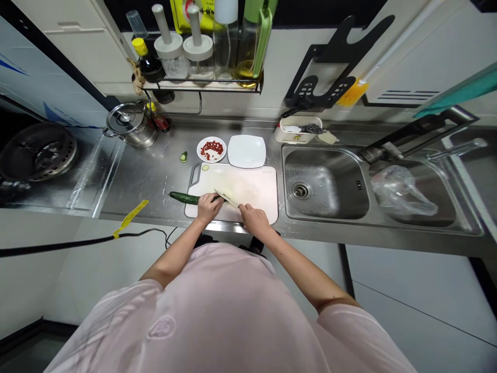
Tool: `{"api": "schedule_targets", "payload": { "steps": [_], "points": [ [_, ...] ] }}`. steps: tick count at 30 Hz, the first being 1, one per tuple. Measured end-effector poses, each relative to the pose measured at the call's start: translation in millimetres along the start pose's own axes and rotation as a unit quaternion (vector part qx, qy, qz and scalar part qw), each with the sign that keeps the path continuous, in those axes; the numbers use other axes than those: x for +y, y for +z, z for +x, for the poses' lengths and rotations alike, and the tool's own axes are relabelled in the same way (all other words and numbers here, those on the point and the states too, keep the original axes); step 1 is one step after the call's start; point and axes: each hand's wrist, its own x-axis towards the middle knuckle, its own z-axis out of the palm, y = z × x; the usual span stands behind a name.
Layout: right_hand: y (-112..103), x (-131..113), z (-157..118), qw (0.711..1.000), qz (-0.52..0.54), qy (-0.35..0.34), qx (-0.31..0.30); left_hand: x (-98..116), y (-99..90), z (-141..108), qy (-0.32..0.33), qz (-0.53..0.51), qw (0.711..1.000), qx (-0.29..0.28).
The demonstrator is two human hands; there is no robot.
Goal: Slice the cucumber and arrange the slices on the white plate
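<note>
A long green cucumber (184, 198) lies across the lower left of the white cutting board (256, 189), one end jutting past the board's edge. My left hand (209, 207) is closed over its right part, fingers bent near the blade. In my right hand (254, 218) is the handle of a kitchen knife (227, 198), its blade pointing up and left against the cucumber's cut end. A cucumber slice (205, 167) rests at the board's top left corner. Beyond the board stand a plate of chopped red pieces (212, 149) and a white square plate (247, 151).
Cucumber scraps (184, 156) lie on the steel counter left of the board. A lidded pot (130, 124) stands at the back left, a wok (37, 150) further left. To the right is a sink (326, 181). A seasoning rack (202, 85) overhangs the counter.
</note>
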Motion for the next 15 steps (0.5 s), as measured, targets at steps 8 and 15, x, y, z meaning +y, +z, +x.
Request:
{"api": "schedule_targets", "payload": {
  "steps": [8,15],
  "points": [
    [0.1,-5.4,-0.2,1.0,0.002,0.01,-0.028,-0.2,1.5,-1.2,-0.012,-0.012,1.0,-0.022],
    [2.9,-5.3,2.3,0.999,0.007,0.005,-0.031,1.0,-0.1,-0.4,-0.014,-0.013,0.999,-0.035]
  ]
}}
